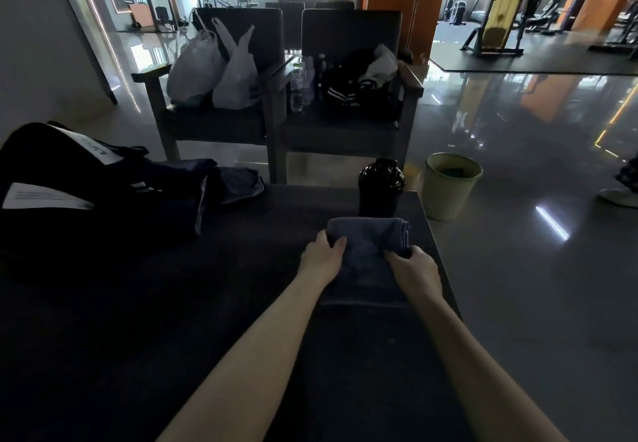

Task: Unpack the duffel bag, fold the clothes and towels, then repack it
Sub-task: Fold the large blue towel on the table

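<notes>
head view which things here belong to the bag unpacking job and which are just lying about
Job: blue towel, held by the left hand and right hand; black duffel bag; dark clothes beside it.
Lying about: black shaker bottle; green bin; white plastic bags on a chair.

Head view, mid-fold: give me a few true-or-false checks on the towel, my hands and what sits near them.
1. Both hands grip the towel. True: the left hand and right hand hold the blue towel at its two sides.
2. The black shaker bottle stands upright just beyond the towel. True.
3. The bag lies right of the towel. False: the duffel bag lies to its left.
4. The bin stands on the table. False: the green bin stands on the floor beside the table.
</notes>
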`<state>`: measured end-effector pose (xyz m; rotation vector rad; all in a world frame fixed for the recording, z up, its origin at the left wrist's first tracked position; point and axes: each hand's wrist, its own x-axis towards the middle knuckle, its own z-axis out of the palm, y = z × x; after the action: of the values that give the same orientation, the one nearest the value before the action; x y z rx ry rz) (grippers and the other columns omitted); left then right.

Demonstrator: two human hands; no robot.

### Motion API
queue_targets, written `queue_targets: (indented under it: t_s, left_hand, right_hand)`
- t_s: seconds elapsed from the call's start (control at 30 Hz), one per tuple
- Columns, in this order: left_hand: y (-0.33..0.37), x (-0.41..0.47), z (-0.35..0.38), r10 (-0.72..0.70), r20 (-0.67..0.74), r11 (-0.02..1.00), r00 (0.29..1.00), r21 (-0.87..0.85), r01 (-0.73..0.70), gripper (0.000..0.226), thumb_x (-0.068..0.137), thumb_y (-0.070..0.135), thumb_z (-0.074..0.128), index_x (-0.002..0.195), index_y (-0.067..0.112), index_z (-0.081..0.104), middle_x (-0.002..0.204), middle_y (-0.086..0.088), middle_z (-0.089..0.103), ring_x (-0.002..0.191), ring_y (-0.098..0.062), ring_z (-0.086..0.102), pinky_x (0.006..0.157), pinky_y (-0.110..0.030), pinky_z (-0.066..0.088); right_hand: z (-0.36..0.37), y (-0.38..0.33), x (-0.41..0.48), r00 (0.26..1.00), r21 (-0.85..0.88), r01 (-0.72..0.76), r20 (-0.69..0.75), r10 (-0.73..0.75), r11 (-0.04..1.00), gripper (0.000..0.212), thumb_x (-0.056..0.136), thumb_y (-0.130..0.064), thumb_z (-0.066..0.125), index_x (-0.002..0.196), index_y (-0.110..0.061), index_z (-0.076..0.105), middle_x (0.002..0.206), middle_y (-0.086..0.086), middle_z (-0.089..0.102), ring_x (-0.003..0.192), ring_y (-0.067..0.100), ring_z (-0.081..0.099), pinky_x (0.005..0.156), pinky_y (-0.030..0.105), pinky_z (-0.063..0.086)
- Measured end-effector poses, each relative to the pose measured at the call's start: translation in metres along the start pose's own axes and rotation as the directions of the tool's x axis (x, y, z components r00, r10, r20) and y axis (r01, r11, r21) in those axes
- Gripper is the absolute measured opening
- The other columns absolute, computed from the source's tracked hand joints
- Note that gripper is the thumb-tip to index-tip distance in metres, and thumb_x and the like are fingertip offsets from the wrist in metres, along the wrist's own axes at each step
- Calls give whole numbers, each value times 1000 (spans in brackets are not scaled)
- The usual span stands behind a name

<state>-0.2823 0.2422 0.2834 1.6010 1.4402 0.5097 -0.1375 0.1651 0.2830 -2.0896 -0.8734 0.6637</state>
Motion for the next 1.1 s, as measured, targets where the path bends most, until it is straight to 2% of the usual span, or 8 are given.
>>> queue_targets:
  t_s: [0.2, 0.37, 0.53, 0.63, 0.7, 0.9, 1.03, 1.1]
  left_hand:
    - [3, 2, 5, -7, -48, 998, 999, 64, 10, 56, 96, 49, 39, 134, 9, 45, 128, -13, 56, 112, -29, 56, 94, -38, 46]
    - [30, 3, 2, 75, -134, 990, 988, 127, -58, 53, 93, 52, 41, 123, 11, 52, 118, -10, 61, 107, -29, 58, 93, -43, 47]
    - [14, 6, 17, -102, -79, 950, 992, 287, 121, 64, 97, 54, 30, 141, 8, 30, 138, -16, 45, 121, -34, 47, 101, -49, 40]
    - [9, 5, 27, -84, -65, 960, 994, 262, 99, 77, 95, 61, 25, 151, 12, 6, 151, -18, 26, 130, -37, 38, 106, -51, 35]
    - [7, 7, 32, -90, -36, 973, 995, 209, 95, 82, 93, 64, 26, 152, 15, -1, 153, -17, 24, 131, -37, 38, 106, -51, 35]
    - [-6, 5, 35, -43, -68, 958, 997, 279, 60, 75, 94, 63, 27, 151, 16, 11, 145, -16, 37, 130, -36, 36, 105, -50, 35]
    - [-11, 1, 34, -9, -49, 984, 999, 176, 18, 73, 94, 60, 32, 149, 15, 16, 143, -14, 41, 128, -35, 40, 104, -48, 37]
    - [-15, -6, 32, -11, -5, 992, 1000, 123, 11, 73, 93, 60, 35, 149, 16, 16, 143, -12, 42, 127, -34, 42, 104, -47, 38]
  right_hand:
    - [-1, -4, 1, 998, 147, 44, 33, -49, 988, 38, 88, -35, 57, 120, -14, 54, 107, 6, 62, 95, 25, 58, 78, 34, 45]
    - [-15, -10, 7, 991, 241, 126, -63, -114, 962, 14, 88, -25, 59, 97, -14, 56, 89, 2, 60, 72, 10, 52, 56, 25, 37]
    - [-4, 0, 13, 999, 131, 23, 35, -28, 991, 27, 85, -34, 59, 102, -12, 59, 101, 8, 64, 86, 22, 57, 63, 30, 41]
    - [0, 5, 19, 1000, 79, -16, 16, 14, 997, 39, 83, -44, 55, 109, -15, 58, 106, 8, 62, 96, 27, 58, 82, 39, 47]
    - [1, 8, 22, 994, 132, -86, 78, 77, 987, 47, 83, -48, 56, 117, -15, 54, 111, 8, 61, 99, 28, 57, 84, 38, 45]
    - [9, 11, 25, 974, 236, -152, 202, 104, 960, 76, 73, -56, 69, 129, -11, 46, 116, 10, 61, 99, 27, 61, 84, 38, 51]
    - [7, 8, 19, 956, 300, -224, 252, 150, 927, 96, 60, -64, 73, 130, -5, 46, 115, 13, 61, 98, 27, 62, 80, 35, 50]
    - [3, 9, 12, 941, 297, -256, 293, 167, 920, 87, 69, -63, 69, 128, -4, 48, 109, 13, 61, 94, 28, 61, 81, 34, 49]
